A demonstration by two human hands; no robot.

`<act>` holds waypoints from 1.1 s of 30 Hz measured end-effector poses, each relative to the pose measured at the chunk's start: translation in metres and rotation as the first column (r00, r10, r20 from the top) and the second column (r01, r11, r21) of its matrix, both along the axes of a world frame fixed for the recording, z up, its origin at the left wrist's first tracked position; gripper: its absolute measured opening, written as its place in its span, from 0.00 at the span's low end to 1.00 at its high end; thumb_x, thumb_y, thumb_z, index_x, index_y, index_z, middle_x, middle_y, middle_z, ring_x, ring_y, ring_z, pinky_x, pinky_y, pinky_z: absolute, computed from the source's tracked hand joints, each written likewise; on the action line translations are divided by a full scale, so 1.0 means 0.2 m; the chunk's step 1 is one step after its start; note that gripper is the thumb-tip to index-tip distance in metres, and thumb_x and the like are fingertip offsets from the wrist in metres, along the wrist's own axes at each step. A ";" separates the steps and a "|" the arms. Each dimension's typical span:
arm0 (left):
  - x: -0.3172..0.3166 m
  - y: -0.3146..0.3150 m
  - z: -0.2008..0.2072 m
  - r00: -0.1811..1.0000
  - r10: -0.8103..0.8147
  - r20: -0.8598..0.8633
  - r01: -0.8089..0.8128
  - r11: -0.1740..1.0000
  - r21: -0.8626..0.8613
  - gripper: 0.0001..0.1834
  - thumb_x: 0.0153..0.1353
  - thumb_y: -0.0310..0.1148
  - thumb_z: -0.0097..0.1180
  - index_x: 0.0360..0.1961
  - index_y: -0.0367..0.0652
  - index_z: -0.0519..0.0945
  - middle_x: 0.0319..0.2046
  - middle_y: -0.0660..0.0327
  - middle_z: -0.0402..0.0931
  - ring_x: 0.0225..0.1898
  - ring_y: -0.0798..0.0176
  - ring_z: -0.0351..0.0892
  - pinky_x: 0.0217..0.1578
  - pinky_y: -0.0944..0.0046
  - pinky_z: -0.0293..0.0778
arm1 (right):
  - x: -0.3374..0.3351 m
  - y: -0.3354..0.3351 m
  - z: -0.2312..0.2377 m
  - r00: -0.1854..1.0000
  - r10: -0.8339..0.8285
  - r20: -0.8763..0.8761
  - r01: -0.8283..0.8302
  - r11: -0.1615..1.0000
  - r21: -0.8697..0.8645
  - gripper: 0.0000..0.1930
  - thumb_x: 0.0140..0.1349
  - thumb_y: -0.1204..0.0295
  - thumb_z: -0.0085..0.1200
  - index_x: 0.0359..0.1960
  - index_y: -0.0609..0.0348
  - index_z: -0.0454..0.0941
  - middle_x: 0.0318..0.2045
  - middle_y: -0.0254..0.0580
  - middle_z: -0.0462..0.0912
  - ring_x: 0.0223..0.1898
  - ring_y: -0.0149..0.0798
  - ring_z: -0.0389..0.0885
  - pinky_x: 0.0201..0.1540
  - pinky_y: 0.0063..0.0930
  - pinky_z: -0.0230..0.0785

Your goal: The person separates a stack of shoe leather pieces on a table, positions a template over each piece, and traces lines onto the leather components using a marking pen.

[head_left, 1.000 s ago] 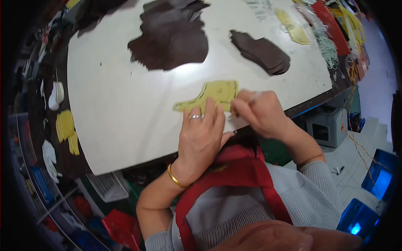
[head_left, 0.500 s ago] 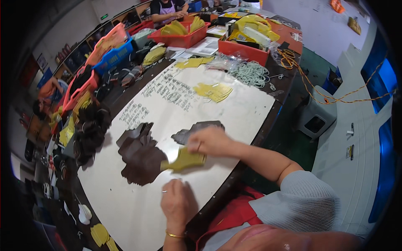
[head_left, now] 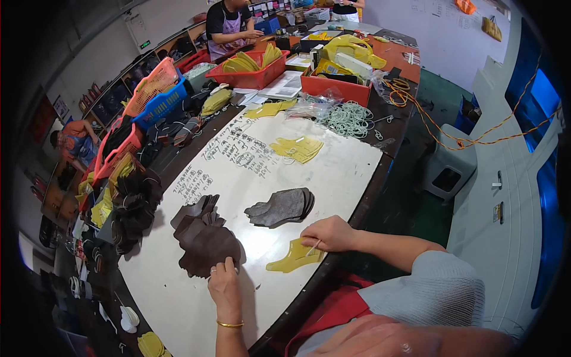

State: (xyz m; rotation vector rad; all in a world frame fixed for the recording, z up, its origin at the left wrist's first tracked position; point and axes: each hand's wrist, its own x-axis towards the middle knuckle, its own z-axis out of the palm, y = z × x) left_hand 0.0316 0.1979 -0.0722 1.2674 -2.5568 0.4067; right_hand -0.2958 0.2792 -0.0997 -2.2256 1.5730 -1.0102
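Observation:
My left hand (head_left: 225, 288) reaches to the near edge of a fanned stack of dark brown leather pieces (head_left: 205, 241); its fingers are closed on the edge of a piece. My right hand (head_left: 329, 234) is closed round a thin pale stick (head_left: 313, 247), pen-like in shape. Under its fingers lies a yellow curved template (head_left: 288, 257), close to the table's right edge. Beyond that template rests a stack of dark grey curved pieces (head_left: 279, 208), which neither hand touches.
Farther along the white board (head_left: 351, 178) lie yellow templates (head_left: 299, 149) and a heap of pale green cords (head_left: 352, 118). Red baskets (head_left: 262, 75) and a red box (head_left: 336, 86) stand behind. Dark pieces (head_left: 135, 199) are piled at the left. Another person (head_left: 229, 30) works at the far end.
My right hand has moved right and nearer with the yellow template, away from the grey stack. My left hand has shifted left onto the brown leather. The view has tilted slightly.

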 end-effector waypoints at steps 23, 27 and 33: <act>0.18 0.72 -0.18 0.851 0.284 -0.441 -0.277 0.957 0.080 0.19 0.59 0.30 0.64 0.51 0.36 0.80 0.54 0.47 0.73 0.64 0.35 0.67 0.62 0.40 0.67 | 0.06 -0.01 0.00 0.993 -0.059 -0.100 0.055 0.998 -0.034 0.13 0.68 0.57 0.55 0.35 0.52 0.82 0.25 0.41 0.83 0.30 0.47 0.85 0.31 0.42 0.75; 0.17 0.71 -0.18 0.849 0.274 -0.451 -0.272 0.960 0.071 0.16 0.60 0.29 0.63 0.49 0.36 0.80 0.52 0.49 0.75 0.63 0.37 0.69 0.61 0.41 0.68 | 0.05 0.00 0.02 0.990 -0.065 -0.127 0.065 0.998 -0.004 0.13 0.68 0.57 0.54 0.36 0.51 0.82 0.25 0.40 0.83 0.30 0.47 0.85 0.31 0.42 0.75; 0.15 0.71 -0.17 0.838 0.270 -0.474 -0.270 0.960 0.070 0.13 0.60 0.28 0.62 0.46 0.37 0.82 0.49 0.51 0.77 0.60 0.39 0.71 0.59 0.43 0.71 | 0.03 -0.01 0.02 0.987 -0.065 -0.144 0.068 0.998 0.017 0.13 0.69 0.56 0.53 0.36 0.50 0.82 0.26 0.40 0.83 0.31 0.47 0.85 0.31 0.42 0.75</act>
